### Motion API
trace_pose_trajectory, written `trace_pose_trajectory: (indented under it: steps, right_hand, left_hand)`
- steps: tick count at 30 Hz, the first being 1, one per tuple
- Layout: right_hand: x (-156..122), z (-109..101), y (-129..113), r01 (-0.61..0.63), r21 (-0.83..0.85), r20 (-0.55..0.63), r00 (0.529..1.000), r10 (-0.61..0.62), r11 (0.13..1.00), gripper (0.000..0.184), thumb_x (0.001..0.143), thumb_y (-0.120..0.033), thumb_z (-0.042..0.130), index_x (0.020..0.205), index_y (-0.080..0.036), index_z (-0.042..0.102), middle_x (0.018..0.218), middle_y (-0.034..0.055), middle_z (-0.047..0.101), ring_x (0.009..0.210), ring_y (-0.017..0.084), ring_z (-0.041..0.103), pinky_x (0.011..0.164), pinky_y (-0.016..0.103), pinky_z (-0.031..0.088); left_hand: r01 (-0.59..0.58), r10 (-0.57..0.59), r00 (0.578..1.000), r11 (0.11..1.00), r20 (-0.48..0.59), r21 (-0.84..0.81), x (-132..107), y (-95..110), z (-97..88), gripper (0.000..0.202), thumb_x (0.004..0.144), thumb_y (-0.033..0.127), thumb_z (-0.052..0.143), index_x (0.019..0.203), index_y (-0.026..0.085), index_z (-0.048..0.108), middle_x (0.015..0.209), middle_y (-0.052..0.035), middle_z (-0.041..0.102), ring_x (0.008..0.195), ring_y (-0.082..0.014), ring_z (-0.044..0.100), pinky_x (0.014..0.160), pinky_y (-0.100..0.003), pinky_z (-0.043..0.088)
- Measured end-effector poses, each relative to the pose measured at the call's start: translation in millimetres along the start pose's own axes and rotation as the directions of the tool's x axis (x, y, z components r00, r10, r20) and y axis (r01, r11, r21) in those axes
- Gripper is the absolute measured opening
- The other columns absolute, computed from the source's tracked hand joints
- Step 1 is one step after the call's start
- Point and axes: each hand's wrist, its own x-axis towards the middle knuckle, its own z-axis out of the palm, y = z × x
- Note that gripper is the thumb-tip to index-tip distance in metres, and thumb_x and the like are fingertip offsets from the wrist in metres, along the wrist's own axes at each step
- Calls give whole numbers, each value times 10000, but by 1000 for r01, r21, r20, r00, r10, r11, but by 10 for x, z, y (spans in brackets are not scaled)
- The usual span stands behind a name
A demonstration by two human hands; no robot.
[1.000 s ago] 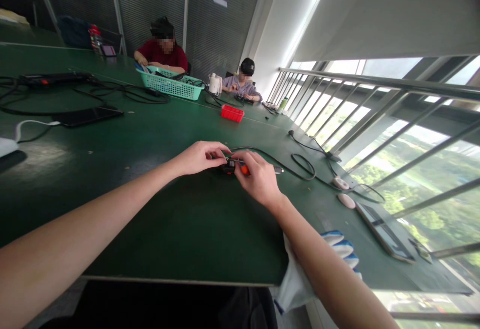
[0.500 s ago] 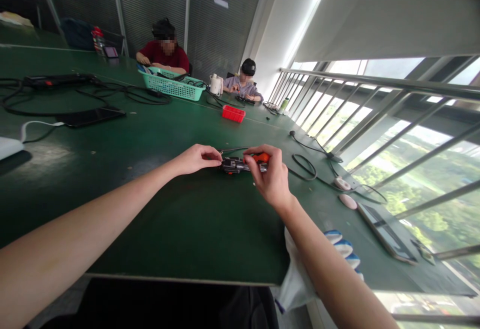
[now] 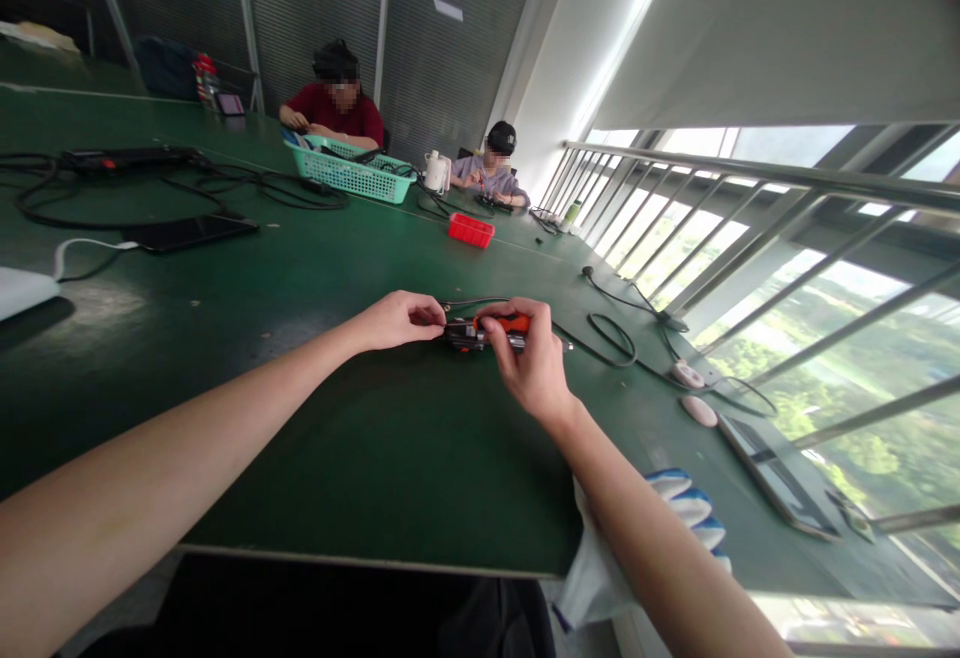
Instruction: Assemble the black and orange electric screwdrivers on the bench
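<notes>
My left hand (image 3: 397, 320) rests on the green table (image 3: 360, 438), its fingers pinched on the left end of a small dark device (image 3: 461, 334). A black cable runs out of that device toward the right. My right hand (image 3: 529, 363) is closed around an orange-handled tool (image 3: 504, 323) whose tip lies against the device. The metal shaft of the tool pokes out to the right of my fingers.
A coiled black cable (image 3: 611, 333), two small white pieces (image 3: 694, 393) and a tablet (image 3: 776, 473) lie to the right near the railing. A white-and-blue glove (image 3: 679, 503) hangs at the near edge. Farther off are a red tray (image 3: 471, 229), a teal basket (image 3: 352, 173), a phone (image 3: 191, 231) and two seated people.
My right hand lifted the orange-handled tool and turned it level over the device, then shifted it slightly left. My left hand kept its pinch on the device's left end.
</notes>
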Motion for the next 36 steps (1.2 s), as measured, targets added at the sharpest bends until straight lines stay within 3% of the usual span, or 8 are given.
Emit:
trace_pose_trajectory:
  steps: [9, 13, 19, 22, 25, 28, 34, 36]
  right_hand:
    - [13, 41, -22, -21, 5, 43, 999, 21, 1000, 222, 998, -418, 527, 1128, -253, 456, 1067, 58, 709, 965, 200, 712, 815, 323, 570]
    - [12, 38, -13, -27, -55, 76, 997, 31, 998, 221, 1001, -430, 518, 1124, -252, 473, 1047, 50, 710, 890, 193, 718, 768, 307, 563]
    - [8, 22, -22, -21, -99, 9, 1000, 23, 995, 240, 1005, -461, 501, 1124, -255, 480, 1014, 48, 715, 864, 196, 718, 750, 303, 557]
    - [18, 16, -10, 17, -226, 25, 1000, -11, 974, 249, 1010, -465, 495, 1119, -242, 496, 959, 49, 718, 807, 191, 706, 691, 283, 525]
    - [27, 18, -4, 82, -440, 12, 996, -85, 894, 238, 1000, -447, 525, 1081, -224, 537, 824, 41, 703, 710, 184, 673, 615, 272, 455]
    - [31, 39, -30, 108, -530, -1, 992, -127, 841, 202, 997, -409, 528, 1060, -219, 556, 777, 35, 690, 674, 178, 650, 575, 274, 408]
    - [42, 42, -98, 149, -431, 32, 988, -150, 890, 225, 956, -312, 528, 1156, -209, 533, 962, 83, 693, 835, 223, 654, 729, 336, 499]
    - [45, 18, -94, 168, -427, 53, 986, -161, 888, 204, 951, -315, 544, 1132, -221, 552, 923, 73, 683, 834, 230, 645, 758, 350, 498]
  left_hand:
    - [-22, 23, 1000, 1000, 18, -18, -5, -8, 6, 293, 808, 392, 712, 1009, 181, 683, 1006, -58, 743, 932, -211, 701, 899, -359, 543]
    - [-28, 28, 999, 999, 18, -22, -3, 5, 9, 277, 793, 366, 718, 999, 185, 681, 1004, -55, 746, 934, -210, 704, 902, -357, 543]
    - [-26, 27, 1000, 999, 4, -20, -7, -24, 22, 270, 789, 364, 718, 992, 190, 686, 989, -52, 748, 918, -207, 705, 879, -351, 547]
    - [-28, 28, 1000, 999, -14, -25, -6, -47, 37, 273, 784, 366, 724, 986, 186, 687, 973, -51, 748, 900, -207, 706, 867, -352, 549]
    - [-25, 24, 1000, 999, -19, -24, -5, -45, 42, 267, 782, 360, 722, 979, 184, 688, 957, -48, 747, 893, -205, 705, 867, -350, 549]
    - [-21, 21, 1000, 1000, -21, -4, -4, -35, 39, 253, 777, 347, 722, 970, 186, 690, 948, -42, 746, 891, -202, 704, 866, -347, 549]
    - [-26, 25, 999, 1000, -22, -9, -5, -39, 38, 244, 773, 335, 722, 964, 189, 684, 942, -36, 746, 875, -202, 707, 858, -349, 556]
    - [-28, 28, 999, 999, -19, -16, -5, -43, 39, 238, 774, 332, 722, 961, 190, 683, 941, -34, 746, 875, -202, 709, 857, -349, 557]
